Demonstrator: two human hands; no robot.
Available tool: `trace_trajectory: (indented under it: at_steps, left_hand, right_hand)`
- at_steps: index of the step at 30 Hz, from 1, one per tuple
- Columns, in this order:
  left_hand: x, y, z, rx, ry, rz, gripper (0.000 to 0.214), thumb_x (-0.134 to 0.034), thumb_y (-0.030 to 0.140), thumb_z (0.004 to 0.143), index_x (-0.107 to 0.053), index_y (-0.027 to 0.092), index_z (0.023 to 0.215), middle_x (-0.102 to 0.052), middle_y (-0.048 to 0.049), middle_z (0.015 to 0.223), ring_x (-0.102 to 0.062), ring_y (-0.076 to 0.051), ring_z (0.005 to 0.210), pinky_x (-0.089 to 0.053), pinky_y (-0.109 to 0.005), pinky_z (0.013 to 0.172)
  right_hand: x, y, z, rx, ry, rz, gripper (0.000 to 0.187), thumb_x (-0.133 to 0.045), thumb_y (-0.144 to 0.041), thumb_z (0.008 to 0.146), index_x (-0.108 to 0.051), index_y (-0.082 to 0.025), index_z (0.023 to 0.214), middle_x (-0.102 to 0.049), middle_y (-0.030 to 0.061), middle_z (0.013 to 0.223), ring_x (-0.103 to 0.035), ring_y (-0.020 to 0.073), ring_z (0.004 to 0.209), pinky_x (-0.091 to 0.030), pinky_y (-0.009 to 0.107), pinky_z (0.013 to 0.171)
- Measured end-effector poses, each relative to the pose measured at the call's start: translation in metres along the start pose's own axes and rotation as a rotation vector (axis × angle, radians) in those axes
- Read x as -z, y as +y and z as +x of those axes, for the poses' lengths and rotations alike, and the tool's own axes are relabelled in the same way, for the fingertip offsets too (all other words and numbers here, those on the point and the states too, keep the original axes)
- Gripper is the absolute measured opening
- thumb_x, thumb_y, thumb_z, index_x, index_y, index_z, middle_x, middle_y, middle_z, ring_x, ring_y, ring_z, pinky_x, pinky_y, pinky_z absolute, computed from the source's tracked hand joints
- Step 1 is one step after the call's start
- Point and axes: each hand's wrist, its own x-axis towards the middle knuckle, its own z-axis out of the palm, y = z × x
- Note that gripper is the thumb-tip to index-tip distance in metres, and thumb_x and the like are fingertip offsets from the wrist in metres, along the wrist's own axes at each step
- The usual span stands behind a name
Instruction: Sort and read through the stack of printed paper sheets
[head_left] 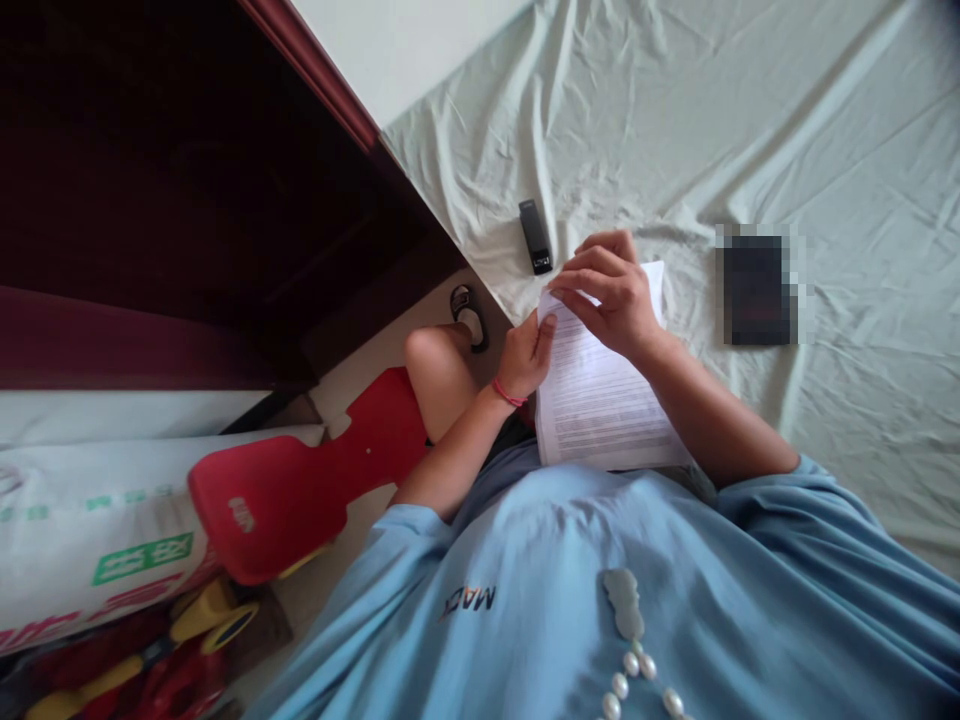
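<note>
A stack of printed paper sheets (600, 400) rests tilted on my lap, its lower edge against my shirt. My left hand (527, 355) grips the stack's left edge, the thumb lying on top of the pages. At the upper left corner, my right hand (607, 290) pinches the sheets between thumb and fingers; its wrist crosses over the right side of the pages. Just beyond the stack, a slim black stapler (535, 237) lies on the pale sheet, touched by neither hand.
A pale green, wrinkled bedsheet (862, 420) spreads ahead and to the right. On it lies a dark, blurred-out rectangular object (757, 290). Dark red wooden furniture (150, 180) stands at the left. Below it are a red plastic seat (300, 500) and a printed white sack (90, 530).
</note>
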Motion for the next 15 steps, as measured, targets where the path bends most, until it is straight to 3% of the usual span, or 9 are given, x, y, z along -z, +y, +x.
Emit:
trace_trajectory:
  at_steps: [7,15]
  left_hand:
    - [-0.002,-0.013,0.000,-0.053,0.002,0.097,0.068,-0.038,0.081,0.104,-0.068,0.022,0.091,-0.064,-0.0028,0.071,-0.060,-0.019,0.066,-0.041,-0.034,0.064]
    - [-0.004,-0.017,0.003,-0.019,0.008,0.005,0.067,-0.045,0.083,0.100,-0.067,0.022,0.084,-0.058,-0.0004,0.065,-0.055,-0.017,0.062,-0.039,-0.033,0.061]
  right_hand:
    - [-0.007,0.000,-0.010,-0.011,0.045,0.014,0.025,-0.057,-0.044,0.110,-0.081,-0.034,0.110,-0.076,0.0040,0.106,-0.064,0.0324,0.121,-0.049,0.064,0.110]
    - [-0.004,0.003,-0.002,-0.022,-0.060,-0.062,0.027,-0.055,-0.046,0.111,-0.078,-0.031,0.108,-0.072,0.0068,0.116,-0.057,0.0348,0.127,-0.043,0.062,0.112]
